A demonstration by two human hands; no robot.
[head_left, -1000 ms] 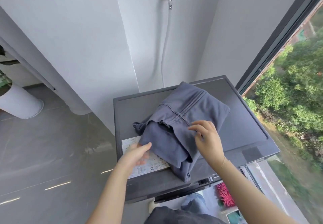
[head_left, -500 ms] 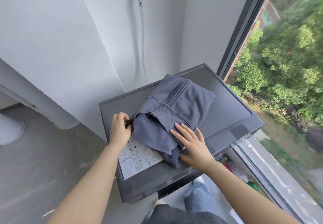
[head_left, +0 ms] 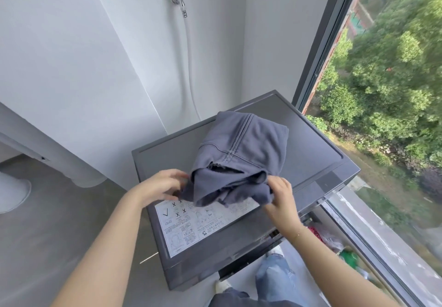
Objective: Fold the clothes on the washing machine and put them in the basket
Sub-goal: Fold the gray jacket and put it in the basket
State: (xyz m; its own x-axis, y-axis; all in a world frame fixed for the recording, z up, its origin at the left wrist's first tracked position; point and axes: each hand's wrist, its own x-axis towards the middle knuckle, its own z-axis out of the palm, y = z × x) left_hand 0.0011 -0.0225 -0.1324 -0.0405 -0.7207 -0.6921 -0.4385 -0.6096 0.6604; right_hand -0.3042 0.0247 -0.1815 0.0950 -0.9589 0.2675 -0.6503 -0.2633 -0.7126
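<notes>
We are gripping one bundled slate-blue garment at frame centre on the washing machine, left hand and right hand both pinching its near edge

A white instruction sticker lies on the near part of the washing machine top, in the lower middle of the frame. Upside down to the camera, it shows one check mark, several black X marks and small diagrams. Its lines of fine print and a printed number are too small to read.
</notes>
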